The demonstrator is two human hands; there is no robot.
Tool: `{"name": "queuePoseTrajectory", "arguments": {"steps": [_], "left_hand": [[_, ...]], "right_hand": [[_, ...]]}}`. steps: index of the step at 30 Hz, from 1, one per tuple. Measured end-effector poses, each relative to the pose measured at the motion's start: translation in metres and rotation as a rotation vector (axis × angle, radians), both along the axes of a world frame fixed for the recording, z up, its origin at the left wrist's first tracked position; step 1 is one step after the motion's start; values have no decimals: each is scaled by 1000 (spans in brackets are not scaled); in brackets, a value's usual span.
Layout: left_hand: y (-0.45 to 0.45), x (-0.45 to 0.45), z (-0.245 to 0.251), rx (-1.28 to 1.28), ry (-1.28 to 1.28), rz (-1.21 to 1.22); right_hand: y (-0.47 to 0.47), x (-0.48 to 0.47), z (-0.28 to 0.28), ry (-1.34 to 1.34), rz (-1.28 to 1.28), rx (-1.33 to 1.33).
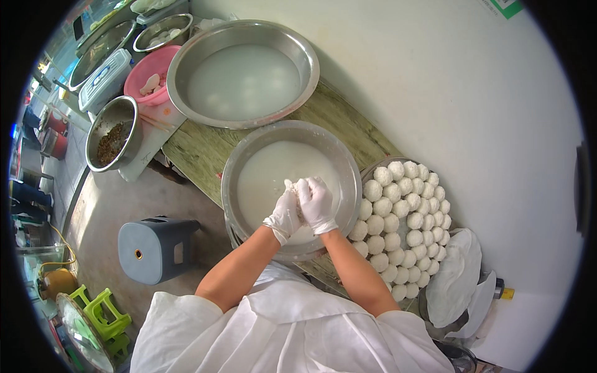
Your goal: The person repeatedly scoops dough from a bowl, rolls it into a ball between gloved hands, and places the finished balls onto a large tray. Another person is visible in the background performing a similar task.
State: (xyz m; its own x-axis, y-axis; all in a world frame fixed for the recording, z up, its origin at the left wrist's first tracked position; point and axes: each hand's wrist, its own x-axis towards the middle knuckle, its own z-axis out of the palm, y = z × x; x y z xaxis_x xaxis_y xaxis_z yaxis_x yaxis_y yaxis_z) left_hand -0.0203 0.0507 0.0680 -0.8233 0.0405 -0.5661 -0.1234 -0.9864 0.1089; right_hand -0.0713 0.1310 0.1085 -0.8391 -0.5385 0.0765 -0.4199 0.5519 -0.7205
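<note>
Both hands wear thin white gloves and press together above a metal basin (232, 196). My left hand (284, 215) and my right hand (317, 204) squeeze a lump of whitish, grainy food (299, 207) between them. Most of the lump is hidden by the gloves; a pale bit pokes out past the fingertips. Cloudy white liquid (263, 172) fills the basin's lower part, with small crumbs afloat. Right of the basin, a round tray holds several rough white balls (392, 191), set close together with a small gap near the middle.
A larger metal basin (172, 79) of cloudy water stands behind on the wooden table (200, 158). To the left are a metal bowl of brown filling (112, 142), a pink bowl (135, 77) and a lidded plastic box (105, 79). A grey-blue stool (144, 252) occupies the floor. The wall (443, 93) borders the right.
</note>
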Motion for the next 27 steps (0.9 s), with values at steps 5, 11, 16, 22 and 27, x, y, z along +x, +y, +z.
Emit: {"name": "queuePoseTrajectory", "arguments": {"steps": [5,11,16,22,27], "left_hand": [[-10,5,-6,114,87,-60],[2,-1,-15,791,368,-2],[-13,12,1,67,35,-95],[1,11,8,-14,24,-7],[-6,13,8,21,-19,-106]], "right_hand": [[7,-12,6,-674,56,-458],[0,3,-4,87,27,-13],[11,-11,3,-1064,-6,-432],[3,20,-9,262,50,-149],[6,-9,-7,-896,-31,-371]]}}
